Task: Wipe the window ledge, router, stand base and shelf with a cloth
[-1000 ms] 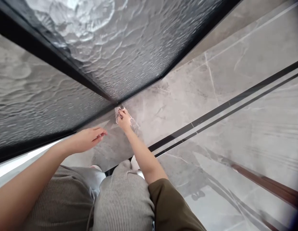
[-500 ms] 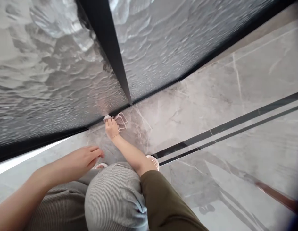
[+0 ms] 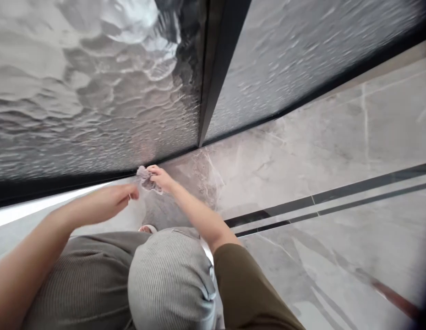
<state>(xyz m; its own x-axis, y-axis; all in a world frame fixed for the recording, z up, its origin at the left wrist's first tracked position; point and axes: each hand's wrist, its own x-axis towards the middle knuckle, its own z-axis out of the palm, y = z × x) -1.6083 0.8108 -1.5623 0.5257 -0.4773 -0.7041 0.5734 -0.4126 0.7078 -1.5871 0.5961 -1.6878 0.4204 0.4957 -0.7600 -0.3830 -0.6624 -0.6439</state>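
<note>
We look down on our right hand [image 3: 161,178], its grip pressed together and pinching a crumpled grey-mauve rag [image 3: 144,178]. The fingers cover part of the rag, so we cannot make out how it is folded; one frayed corner sticks out below them. The rag sits low at the foot of a rippled glass panel [image 3: 96,101], right against the black metal frame [image 3: 62,188] that runs along the bottom edge. We cannot tell whether it touches the glass itself or only the frame.

Our left hand [image 3: 108,205] is just beside the rag and apart from it, its grip loosely curled and holding nothing we can see. The fingers are slightly blurred.

A black upright [image 3: 218,64] divides the glass above the rag and meets the bottom frame to the right of our hands. Grey veined tile floor [image 3: 302,156] spreads from the frame toward the lower right, crossed by a dark inlaid strip [image 3: 319,208]. Our bent knee in ribbed grey trousers [image 3: 170,279] fills the bottom of the view, and an olive sleeve [image 3: 254,288] covers our right upper arm. A pale sandal [image 3: 146,228] shows only at its toe, mostly hidden behind the knee. A blurred brownish strip [image 3: 393,295] at the lower right is too indistinct to identify.
</note>
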